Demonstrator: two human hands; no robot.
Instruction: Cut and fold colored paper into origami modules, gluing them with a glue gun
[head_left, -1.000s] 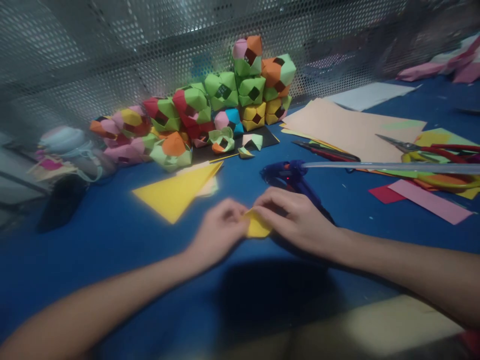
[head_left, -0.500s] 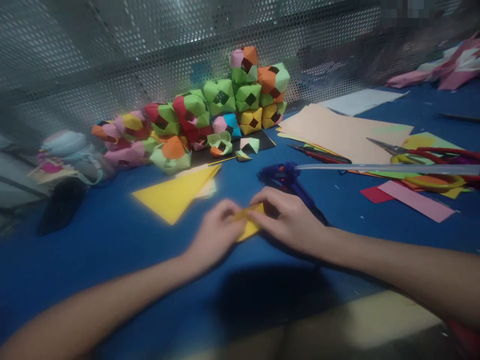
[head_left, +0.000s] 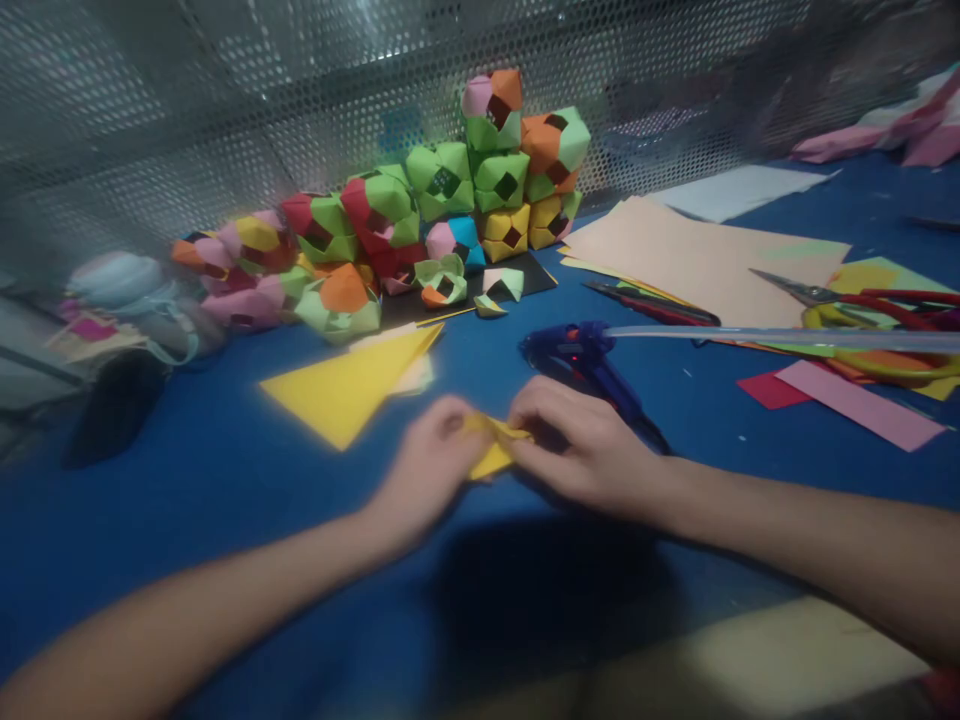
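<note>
Between my two hands is a small folded piece of yellow paper (head_left: 491,460), held just above the blue table. My left hand (head_left: 439,455) pinches its left side, fingers closed. On the right side my right hand (head_left: 574,440) grips it between thumb and fingers, where the upper edge looks creased. Parts of the paper are hidden behind the fingers. Left of it lies a larger yellow paper triangle (head_left: 345,390) over some pale sheets. Just beyond my right hand rests a blue glue gun (head_left: 577,345) with a long clear glue stick (head_left: 750,338) in its back.
Folded paper balls (head_left: 439,180) in many colours are stacked along a perforated metal panel (head_left: 315,110). To the right lie beige sheets (head_left: 705,255), scissors (head_left: 810,293) and a pink paper strip (head_left: 859,405). A dark phone-like object (head_left: 116,410) and a bottle-like item (head_left: 124,285) stand at left.
The upper right edge of the small yellow paper has bent and creased under my right fingers. Both hands keep hold of it. The view has shifted slightly.
</note>
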